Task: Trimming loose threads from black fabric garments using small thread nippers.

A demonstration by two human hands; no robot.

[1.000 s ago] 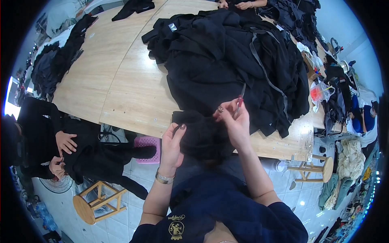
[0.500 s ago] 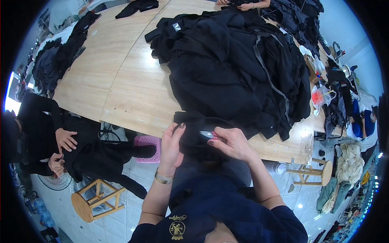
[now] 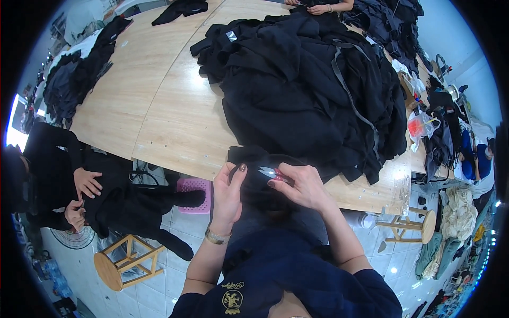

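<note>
My right hand (image 3: 301,185) is closed around a pair of thread snips (image 3: 269,173) with pink handles. The pale blades stand apart and point left, toward my other hand. My left hand (image 3: 229,192) pinches the edge of a black garment (image 3: 249,158) between thumb and fingers at the near table edge. Part of that garment hangs over my lap, dark against dark, so its shape is hard to make out. Whether a thread lies between the blades is too small to tell.
A large heap of black garments (image 3: 297,79) covers much of the wooden table (image 3: 169,111). At the left, a person (image 3: 53,164) handles black cloth above a wooden stool (image 3: 108,270) and a pink plastic stool (image 3: 188,185). Another person's hands (image 3: 321,9) are at the far edge.
The snips' blades have spread apart and shifted slightly left. My left hand has moved a little to the right, still pinching the garment.
</note>
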